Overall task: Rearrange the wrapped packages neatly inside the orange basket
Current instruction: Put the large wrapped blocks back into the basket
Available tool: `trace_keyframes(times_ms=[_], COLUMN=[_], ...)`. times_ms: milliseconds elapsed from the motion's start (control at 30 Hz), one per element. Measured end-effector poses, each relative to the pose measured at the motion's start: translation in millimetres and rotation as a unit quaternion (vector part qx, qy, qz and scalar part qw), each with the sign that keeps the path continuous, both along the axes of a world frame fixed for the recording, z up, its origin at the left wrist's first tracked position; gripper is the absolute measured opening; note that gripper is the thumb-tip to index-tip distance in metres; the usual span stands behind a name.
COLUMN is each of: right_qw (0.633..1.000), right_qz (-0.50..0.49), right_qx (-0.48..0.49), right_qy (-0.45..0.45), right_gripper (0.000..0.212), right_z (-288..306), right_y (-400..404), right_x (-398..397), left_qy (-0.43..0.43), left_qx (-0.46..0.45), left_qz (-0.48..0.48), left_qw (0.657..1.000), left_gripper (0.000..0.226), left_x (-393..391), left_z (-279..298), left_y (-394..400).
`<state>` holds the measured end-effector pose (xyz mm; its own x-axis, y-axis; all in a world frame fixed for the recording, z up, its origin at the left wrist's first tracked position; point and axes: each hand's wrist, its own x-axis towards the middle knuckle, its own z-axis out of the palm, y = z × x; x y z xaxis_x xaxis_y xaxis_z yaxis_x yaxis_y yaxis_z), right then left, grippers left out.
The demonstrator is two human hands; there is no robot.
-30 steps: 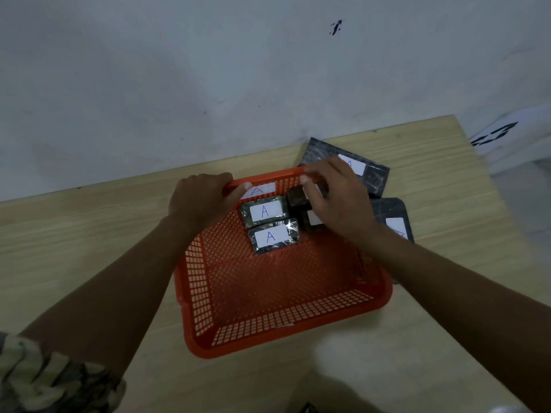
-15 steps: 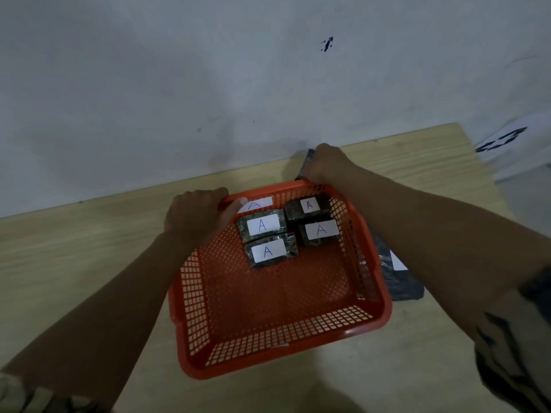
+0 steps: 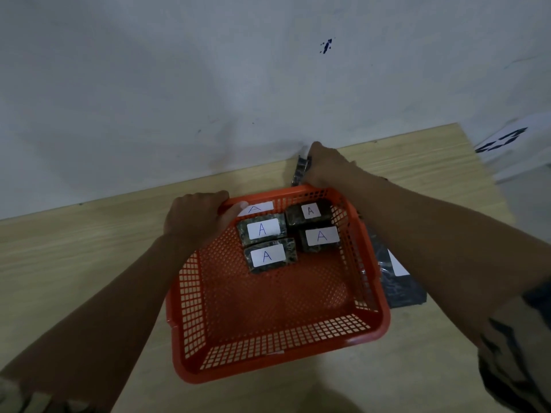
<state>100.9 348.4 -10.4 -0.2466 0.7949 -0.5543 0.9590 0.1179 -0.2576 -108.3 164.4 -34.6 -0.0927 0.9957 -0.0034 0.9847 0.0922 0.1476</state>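
An orange mesh basket [image 3: 268, 350] sits on the wooden table. Several dark wrapped packages with white "A" labels lie in its far half: two on the left [image 3: 262, 229] [image 3: 269, 256], two on the right [image 3: 308, 214] [image 3: 320, 238], and one label stands against the far wall [image 3: 256, 207]. My left hand [image 3: 196, 219] grips the basket's far left rim. My right hand [image 3: 323, 165] reaches past the far right corner and holds a flat dark package [image 3: 301, 171] tilted up off the table by the wall.
Another flat dark package with a white label [image 3: 396, 281] lies on the table right of the basket, partly under my right forearm. A white wall runs along the table's far edge. A white sheet with black marks [image 3: 504, 140] sits beyond the table's right end.
My right hand left the small packages in the basket, reached over the far rim, and has lifted the flat package's edge. My left hand stayed on the rim.
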Motion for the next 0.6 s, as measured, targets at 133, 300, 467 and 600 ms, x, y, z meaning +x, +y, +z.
trace_keyframes(times_ms=[133,300,467,600], right_qw=[0.986,0.904,0.821,0.799], right_qz=[0.058,0.164,0.245,0.227], right_qx=[0.112,0.321,0.425,0.455], right_qy=[0.107,0.231,0.292,0.321], right_gripper=[0.049,0.048,0.045,0.044], right_z=[8.5,25.2,51.3,62.3], right_y=[-10.5,-31.9,-58.2,-80.9], right_x=[15.6,19.8,14.4,11.4], left_qy=[-0.004,-0.005,-0.060,-0.121], left_qx=[-0.001,-0.008,-0.026,-0.034], left_qz=[-0.001,0.001,-0.001,0.001], left_qw=[1.000,1.000,0.998,0.992], left_gripper=[0.072,0.066,0.054,0.044], left_x=[1.4,1.3,-1.0,-2.0], left_z=[1.4,3.0,7.0,13.1], left_y=[-0.3,0.3,1.6,-3.1])
